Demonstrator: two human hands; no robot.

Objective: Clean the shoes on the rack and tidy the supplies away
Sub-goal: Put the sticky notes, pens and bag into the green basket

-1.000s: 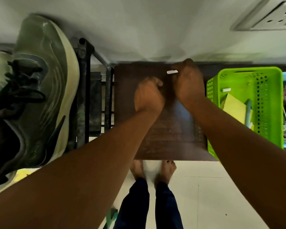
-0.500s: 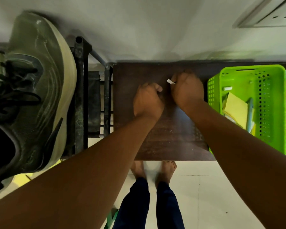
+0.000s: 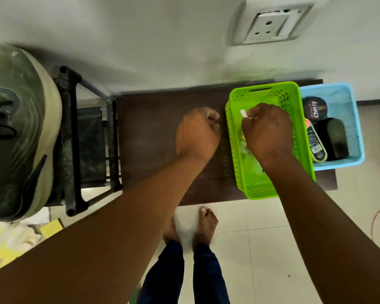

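The right hand (image 3: 269,132) hangs over the green basket (image 3: 272,185) and pinches a small white piece (image 3: 243,113) between its fingertips; what the piece is I cannot tell, it is too small. The left hand (image 3: 196,133) is a closed fist over the dark counter (image 3: 154,128), and whether it holds something inside I cannot tell. The olive shoe (image 3: 20,132) sits on the black rack (image 3: 69,139) at the far left, well apart from both hands.

The main risk, I think, is that the white piece falls outside the basket; it is at the left wall of the basket, so an early release may send it onto the counter or down to the floor. The basket walls have holes, and so small a piece may slip through them. The blue basket (image 3: 349,102) with the polish tin (image 3: 314,108) stands just beside on the right; the right arm could push the green one against it.
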